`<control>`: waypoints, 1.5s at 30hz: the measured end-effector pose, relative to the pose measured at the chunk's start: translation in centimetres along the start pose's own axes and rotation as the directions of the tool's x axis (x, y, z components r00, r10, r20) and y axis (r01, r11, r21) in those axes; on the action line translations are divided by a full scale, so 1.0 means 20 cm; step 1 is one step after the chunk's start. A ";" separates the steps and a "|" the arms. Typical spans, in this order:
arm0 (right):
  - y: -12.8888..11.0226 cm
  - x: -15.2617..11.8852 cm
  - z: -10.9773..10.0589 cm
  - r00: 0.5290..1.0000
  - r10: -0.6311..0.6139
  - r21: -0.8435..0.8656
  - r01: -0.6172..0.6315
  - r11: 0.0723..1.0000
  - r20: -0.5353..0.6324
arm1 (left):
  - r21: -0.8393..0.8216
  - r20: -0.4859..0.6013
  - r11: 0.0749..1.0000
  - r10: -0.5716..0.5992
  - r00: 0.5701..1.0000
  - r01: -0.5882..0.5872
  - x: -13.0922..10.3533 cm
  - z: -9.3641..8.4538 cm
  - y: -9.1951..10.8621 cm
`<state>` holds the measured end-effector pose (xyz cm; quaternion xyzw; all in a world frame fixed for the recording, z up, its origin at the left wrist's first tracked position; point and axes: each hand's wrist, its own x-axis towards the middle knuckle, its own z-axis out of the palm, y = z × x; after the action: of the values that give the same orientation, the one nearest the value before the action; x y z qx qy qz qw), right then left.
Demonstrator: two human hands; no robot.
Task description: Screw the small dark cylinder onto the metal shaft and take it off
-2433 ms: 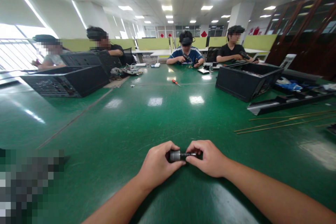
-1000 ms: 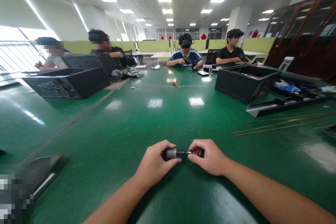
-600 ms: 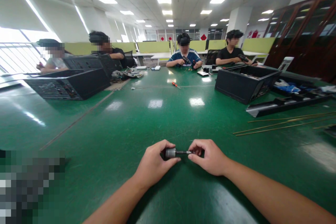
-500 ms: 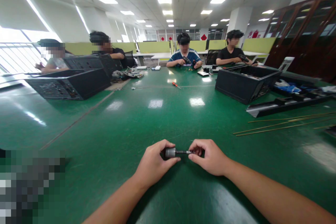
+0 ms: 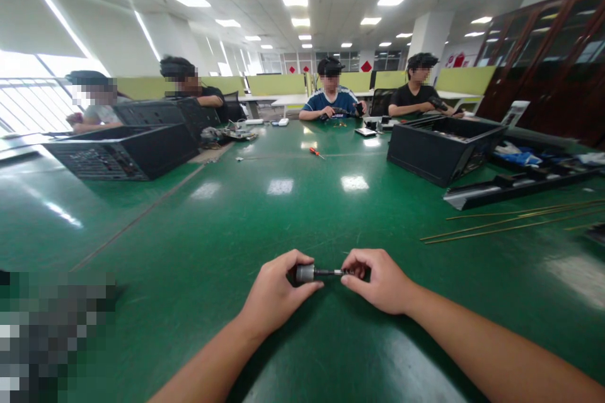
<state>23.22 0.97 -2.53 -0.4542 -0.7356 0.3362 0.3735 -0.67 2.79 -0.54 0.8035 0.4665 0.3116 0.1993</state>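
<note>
Low in the middle of the head view, a tool part lies level between my hands: a grey cylinder with a thin dark shaft running out of it to the right. Its exact kind I cannot make out. My left hand curls round the cylinder's left end, thumb below and fingers above. At the other side, my right hand pinches the far end of the shaft between thumb and bent fingers, which hide part of it. Both hands are over the green table.
A red screwdriver lies farther back. Black computer cases stand left and right. Brass-coloured rods and a metal rail lie on the right. Several people sit across the table. The lower left corner is pixelated.
My hands and the part between them have hardly moved. Across the table, the person in the blue shirt has shifted both hands.
</note>
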 end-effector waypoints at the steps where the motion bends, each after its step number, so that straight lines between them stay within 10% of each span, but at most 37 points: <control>1: 0.00 0.00 0.00 1.000 0.001 -0.001 -0.001 1.000 -0.001 | -0.001 0.000 1.000 -0.001 1.000 0.001 0.00 0.00 0.00; 14: 0.00 0.00 -0.01 1.000 0.007 -0.018 -0.007 1.000 -0.005 | 0.104 -0.115 0.987 -0.112 0.987 0.124 0.09 -0.15 -0.12; 23: -0.01 -0.01 -0.01 1.000 -0.017 -0.034 0.017 0.999 0.005 | 0.323 -0.446 0.787 -0.364 0.818 0.526 0.15 -0.50 -0.49; 37: 0.00 -0.02 0.00 0.999 -0.034 -0.021 0.034 0.999 0.004 | 0.372 -0.455 0.510 -0.629 0.631 0.776 0.05 -0.73 -0.64; 41: 0.00 -0.02 0.00 1.000 -0.025 -0.010 0.025 1.000 0.001 | 0.356 -0.517 0.515 -0.587 0.624 0.780 0.04 -0.74 -0.59; 45: 0.00 0.00 0.02 0.999 0.039 0.208 -0.045 0.977 0.035 | 0.390 -0.686 0.762 -0.134 0.715 0.517 0.06 -0.65 -0.42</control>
<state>22.91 0.92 -2.72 -0.4228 -0.6920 0.4265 0.4006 -14.35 8.24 4.11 0.5757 0.7150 0.3656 -0.1541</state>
